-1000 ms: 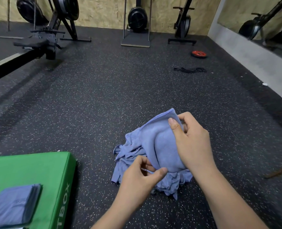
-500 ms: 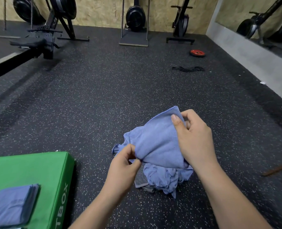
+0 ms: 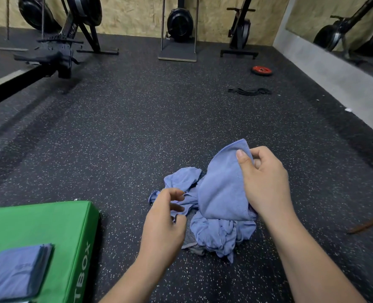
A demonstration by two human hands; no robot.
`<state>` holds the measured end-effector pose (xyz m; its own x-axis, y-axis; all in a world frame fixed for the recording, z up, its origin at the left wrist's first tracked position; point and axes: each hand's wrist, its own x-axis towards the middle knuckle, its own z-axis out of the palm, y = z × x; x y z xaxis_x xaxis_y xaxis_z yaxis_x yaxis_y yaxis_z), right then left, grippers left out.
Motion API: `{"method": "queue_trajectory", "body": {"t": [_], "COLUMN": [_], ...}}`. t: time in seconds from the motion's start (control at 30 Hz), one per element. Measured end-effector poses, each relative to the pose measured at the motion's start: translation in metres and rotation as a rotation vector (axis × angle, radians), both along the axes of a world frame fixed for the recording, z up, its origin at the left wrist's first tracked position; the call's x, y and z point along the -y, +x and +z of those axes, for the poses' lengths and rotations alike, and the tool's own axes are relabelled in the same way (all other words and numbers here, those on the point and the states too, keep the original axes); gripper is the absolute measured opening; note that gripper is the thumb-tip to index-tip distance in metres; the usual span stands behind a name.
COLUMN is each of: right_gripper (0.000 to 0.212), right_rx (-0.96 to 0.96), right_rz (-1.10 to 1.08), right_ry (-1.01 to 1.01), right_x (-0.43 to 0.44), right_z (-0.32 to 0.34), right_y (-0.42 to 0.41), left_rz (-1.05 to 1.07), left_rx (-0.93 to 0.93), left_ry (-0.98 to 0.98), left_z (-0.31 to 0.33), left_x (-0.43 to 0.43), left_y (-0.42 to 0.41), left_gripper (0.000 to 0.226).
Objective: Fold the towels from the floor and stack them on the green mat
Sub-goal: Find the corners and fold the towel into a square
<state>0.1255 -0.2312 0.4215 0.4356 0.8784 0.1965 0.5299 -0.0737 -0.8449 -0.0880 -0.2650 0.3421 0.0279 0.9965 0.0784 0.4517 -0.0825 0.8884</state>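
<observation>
Head view: right of the green mat point(image 3: 50, 219), the right hand point(image 3: 266, 184) is pinching a blue towel point(image 3: 220, 193) by its upper edge above the crumpled pile point(image 3: 216, 235) on the floor point(image 3: 137, 127). The left hand point(image 3: 163, 224) is hovering alongside, fingers loosely curled, gripping nothing. Folded towels point(image 3: 17, 272) are lying on the mat.

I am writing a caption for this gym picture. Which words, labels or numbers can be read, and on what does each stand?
"TBOX": white letters running up the side of the green mat; the start may be cut off.
Lettering on the black machine frame: too blurred to read.
Faint mark on the folded towels: unreadable.
</observation>
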Motion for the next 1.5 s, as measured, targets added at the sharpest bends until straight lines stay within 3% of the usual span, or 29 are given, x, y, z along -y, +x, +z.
{"method": "queue_trajectory", "body": {"t": [0.1,0.23,0.4,0.53,0.7,0.8,0.9,0.97,1.1,1.17,1.23,1.33,1.5], "right_gripper": [0.024,0.027,0.027,0.025,0.025,0.034,0.059,0.06,0.097,0.095,0.077,0.044,0.028], "right_rx": [-0.009,-0.049,-0.074,0.066,0.283,0.363,0.045,-0.155,-0.219,-0.335,-0.456,-0.566,-0.549], "right_rz": [-0.005,0.005,0.054,0.078,0.202,0.268,0.415,0.559,0.673,0.657,0.656,0.696,0.637], "right_ry": [-0.011,-0.03,-0.107,-0.265,-0.573,-0.568,-0.5,-0.498,-0.476,-0.433,-0.422,-0.406,-0.336], "right_x": [-0.002,-0.004,-0.006,-0.008,-0.007,-0.005,0.002,0.005,0.004,0.002,-0.003,-0.008,-0.009], "right_z": [-0.002,-0.009,-0.017,-0.019,-0.029,-0.036,-0.027,-0.025,-0.039,-0.041,-0.044,-0.05,-0.051], "right_y": [0.002,-0.004,-0.01,-0.001,0.004,0.004,-0.008,-0.022,-0.037,-0.044,-0.05,-0.059,-0.087], "left_rz": [-0.127,-0.242,-0.114,-0.074,-0.03,0.005,0.046,0.052,0.042,0.022,-0.002,-0.008,0.093], "left_rx": [-0.06,-0.19,-0.262,-0.216,0.058,0.164,0.212,0.266,0.503,0.655,0.722,0.63,0.082], "left_ry": [0.245,0.347,0.447,0.388,0.182,0.046,0.0,-0.027,-0.111,-0.157,-0.184,-0.155,0.033], "left_z": [0.006,-0.005,-0.002,0.012,0.029,0.033,0.034,0.036,0.042,0.045,0.047,0.048,0.038], "left_x": [0.01,0.015,0.005,0.001,-0.002,-0.007,-0.013,-0.018,-0.027,-0.029,-0.03,-0.033,-0.039], "left_y": [0.005,0.013,0.005,-0.006,-0.016,-0.022,-0.031,-0.04,-0.054,-0.06,-0.065,-0.08,-0.12], "left_gripper": [0.047,0.064,0.037,0.026,0.036,0.029,0.026,0.027,0.023,0.021,0.023,0.023,0.01]}}
